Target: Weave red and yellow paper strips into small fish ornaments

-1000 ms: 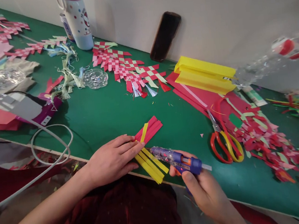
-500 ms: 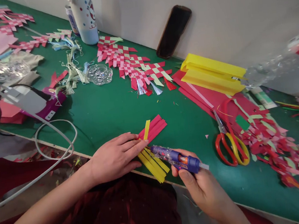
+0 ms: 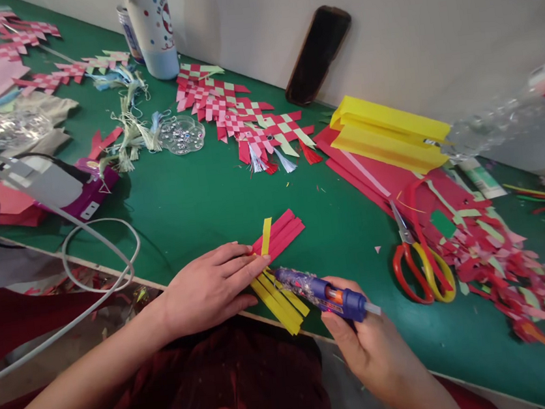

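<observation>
My left hand (image 3: 208, 289) lies flat, fingers stretched out, pressing down on crossed red strips (image 3: 280, 230) and yellow strips (image 3: 278, 299) near the table's front edge. One yellow strip (image 3: 266, 235) runs across the red ones. My right hand (image 3: 372, 344) is closed around a blue glue gun (image 3: 324, 292), whose nozzle points left at the strips just beside my left fingertips.
Red-and-yellow scissors (image 3: 419, 263) lie right of my hands beside a heap of paper scraps (image 3: 495, 258). Yellow folded paper (image 3: 387, 132), woven red-and-white pieces (image 3: 248, 118), a phone (image 3: 317, 55), a bottle (image 3: 154, 27) and a white cable (image 3: 102, 263) surround the green table (image 3: 193, 200).
The view has shifted slightly. My right hand with the glue gun has dropped a little toward me; my left hand stays pressed on the strips.
</observation>
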A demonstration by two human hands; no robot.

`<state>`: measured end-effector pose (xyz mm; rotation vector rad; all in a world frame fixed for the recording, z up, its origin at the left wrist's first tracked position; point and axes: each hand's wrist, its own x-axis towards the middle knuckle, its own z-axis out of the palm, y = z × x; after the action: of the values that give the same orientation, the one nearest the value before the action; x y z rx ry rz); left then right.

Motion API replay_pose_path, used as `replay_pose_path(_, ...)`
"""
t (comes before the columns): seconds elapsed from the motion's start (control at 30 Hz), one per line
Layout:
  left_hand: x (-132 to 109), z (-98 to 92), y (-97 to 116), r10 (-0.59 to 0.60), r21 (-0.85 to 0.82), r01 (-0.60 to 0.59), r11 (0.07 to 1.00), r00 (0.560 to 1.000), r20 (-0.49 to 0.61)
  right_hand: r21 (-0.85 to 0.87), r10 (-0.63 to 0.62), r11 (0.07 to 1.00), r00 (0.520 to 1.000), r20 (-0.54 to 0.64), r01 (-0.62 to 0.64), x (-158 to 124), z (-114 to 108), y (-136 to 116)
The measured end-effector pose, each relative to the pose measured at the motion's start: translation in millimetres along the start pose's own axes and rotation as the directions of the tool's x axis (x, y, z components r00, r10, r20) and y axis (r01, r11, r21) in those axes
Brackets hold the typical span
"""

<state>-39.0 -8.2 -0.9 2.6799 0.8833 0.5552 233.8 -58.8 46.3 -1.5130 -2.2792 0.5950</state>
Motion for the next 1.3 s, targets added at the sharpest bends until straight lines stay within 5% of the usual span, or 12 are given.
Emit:
replay_pose_path(0.67, 0.8, -0.8, -0.3, 0.012, 0.008, -0.012, 1.0, 1.0, -0.017, 0.154, 0.055, 0.985, 0.992, 0.117, -0.072, 6.5, -6.8, -5.4)
replay_pose_path(1.03, 0.2, 0.1, -0.4, 0.009, -0.009, -0.009, 1.0, 1.0, -0.011, -0.127, -0.071, 0.989, 0.997, -0.011, 0.069, 13.7, -3.1, -8.6)
replay_pose_path(1.3, 0.7, -1.2, -0.7, 0.012, 0.011, -0.012, 1.0, 1.0, 0.001, -0.134, -0.075, 0.988, 0.997, 0.002, 0.074, 15.1, -5.1, -10.8)
